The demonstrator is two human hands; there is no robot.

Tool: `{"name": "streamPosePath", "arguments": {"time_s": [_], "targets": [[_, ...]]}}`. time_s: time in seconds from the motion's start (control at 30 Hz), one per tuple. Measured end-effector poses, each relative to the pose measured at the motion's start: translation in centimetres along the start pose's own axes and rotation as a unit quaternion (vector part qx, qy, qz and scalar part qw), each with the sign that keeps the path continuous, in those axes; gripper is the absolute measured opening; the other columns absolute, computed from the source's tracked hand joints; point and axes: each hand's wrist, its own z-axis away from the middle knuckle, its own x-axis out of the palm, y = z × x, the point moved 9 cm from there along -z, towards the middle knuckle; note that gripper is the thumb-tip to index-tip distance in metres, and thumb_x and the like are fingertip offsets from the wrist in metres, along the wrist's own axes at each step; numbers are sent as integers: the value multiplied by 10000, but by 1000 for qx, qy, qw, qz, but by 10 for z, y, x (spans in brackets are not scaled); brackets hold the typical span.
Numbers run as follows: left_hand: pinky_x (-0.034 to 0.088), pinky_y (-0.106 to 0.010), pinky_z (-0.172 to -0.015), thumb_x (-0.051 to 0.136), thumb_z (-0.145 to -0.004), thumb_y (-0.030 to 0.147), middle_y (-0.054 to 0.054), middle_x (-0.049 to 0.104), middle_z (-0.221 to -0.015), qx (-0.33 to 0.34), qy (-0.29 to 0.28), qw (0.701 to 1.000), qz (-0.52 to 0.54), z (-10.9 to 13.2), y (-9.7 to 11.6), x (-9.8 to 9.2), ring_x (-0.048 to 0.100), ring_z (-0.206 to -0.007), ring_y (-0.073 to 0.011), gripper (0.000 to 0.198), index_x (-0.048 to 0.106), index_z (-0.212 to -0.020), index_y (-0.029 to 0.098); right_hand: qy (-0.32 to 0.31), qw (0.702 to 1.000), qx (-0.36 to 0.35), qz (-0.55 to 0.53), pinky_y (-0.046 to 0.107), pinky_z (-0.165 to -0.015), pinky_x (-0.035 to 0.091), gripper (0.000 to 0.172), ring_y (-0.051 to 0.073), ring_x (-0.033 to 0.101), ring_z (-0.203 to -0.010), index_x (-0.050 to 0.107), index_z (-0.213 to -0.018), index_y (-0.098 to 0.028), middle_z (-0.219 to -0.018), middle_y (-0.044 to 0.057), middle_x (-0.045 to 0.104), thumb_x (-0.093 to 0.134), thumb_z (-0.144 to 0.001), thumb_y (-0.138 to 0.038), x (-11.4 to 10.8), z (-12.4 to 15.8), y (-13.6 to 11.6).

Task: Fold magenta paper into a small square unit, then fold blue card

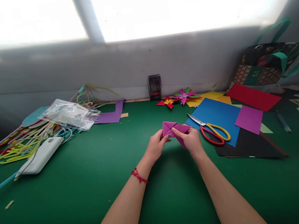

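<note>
So, head view: a folded magenta paper piece with pointed flaps [168, 127] is near the middle of the frame, held up over the dark green bench [116, 187]. Left hand [157, 144] has its left end pinched between thumb and fingers, with a red beaded bracelet [139, 175] on that wrist. Right hand [193, 141] is gripping the other side, thumb pressed on top of the folds.

Just right of that, metal scissors with one red and one yellow handle [215, 135] are lying on a flat blue paper sheet [218, 109], points aimed up and left. A smaller flat magenta paper square [250, 119] overlaps the blue one's right side, and a black paper sheet [248, 146] pokes out below. Bright folded-paper flowers [183, 96] sit by the wall, upper middle. Over on the left there's a long white plastic box [43, 156] beside a messy heap of coloured strips [18, 148], plus a crinkly clear plastic bag [70, 114].
</note>
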Motion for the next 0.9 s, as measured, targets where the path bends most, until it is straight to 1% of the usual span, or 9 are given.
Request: {"name": "streamPosePath", "arguments": {"time_s": [0.2,0.3,0.33,0.4,0.47,0.5,0.63,0.73,0.9], "targets": [[510,-345,-728,454,-824,445,-110,628,-947,-13,-12,999,33,2,-4,6,607,-886,-237,395,602,-1004,126,-29,998,18,-52,261,-557,386,249,147,500,-597,615,-683,-142,-628,5,567,670,-648,-382,4,0,0],[496,-339,-754,471,-822,419,-104,633,-974,2,-8,1000,-8,3,3,4,601,-892,-231,379,597,-1038,136,-38,995,39,-80,255,-551,379,229,134,489,-573,606,-654,-139,-608,-5,561,686,-631,-353,6,0,1],[486,-337,-773,497,-813,397,-97,636,-986,10,1,1000,-23,3,6,1,599,-896,-225,391,562,-1109,150,-39,995,43,-84,256,-553,381,227,131,490,-566,605,-645,-138,-600,-8,562,693,-622,-346,6,0,1],[462,-335,-819,548,-792,339,-68,644,-1000,25,19,999,-39,4,13,-4,596,-906,-207,547,383,-1296,201,-36,995,45,-84,260,-558,389,229,132,496,-557,608,-637,-137,-585,-11,566,701,-608,-344,5,-1,2],[433,-338,-872,563,-785,296,-45,636,-1050,37,23,998,-51,4,18,-6,584,-950,-197,674,230,-1369,242,-33,996,44,-76,269,-558,400,242,140,508,-554,617,-638,-132,-579,-3,575,704,-598,-354,4,-1,2],[416,-340,-897,558,-788,288,-42,620,-1094,45,21,996,-68,5,19,-7,569,-990,-202,655,249,-1364,251,-32,996,47,-74,275,-558,407,249,147,517,-558,624,-642,-129,-583,4,583,707,-591,-358,4,-1,3],[368,-338,-951,518,-810,290,-38,545,-1226,87,23,984,-153,6,22,-8,495,-1117,-232,450,460,-1255,250,-34,989,95,-107,310,-606,450,269,184,572,-617,660,-689,-111,-652,46,639,726,-567,-342,7,0,13],[375,-333,-947,493,-826,302,-32,546,-1228,93,33,982,-161,7,21,-10,501,-1118,-230,431,461,-1253,253,-35,983,118,-133,340,-641,470,294,213,602,-668,679,-728,-108,-702,67,664,731,-561,-344,11,2,18],[400,-330,-921,471,-837,309,-38,583,-1180,85,56,984,-145,8,21,-11,531,-1076,-232,401,493,-1230,233,-20,985,115,-129,351,-638,480,298,226,611,-674,679,-713,-114,-693,70,668,733,-557,-362,12,4,17]]}}
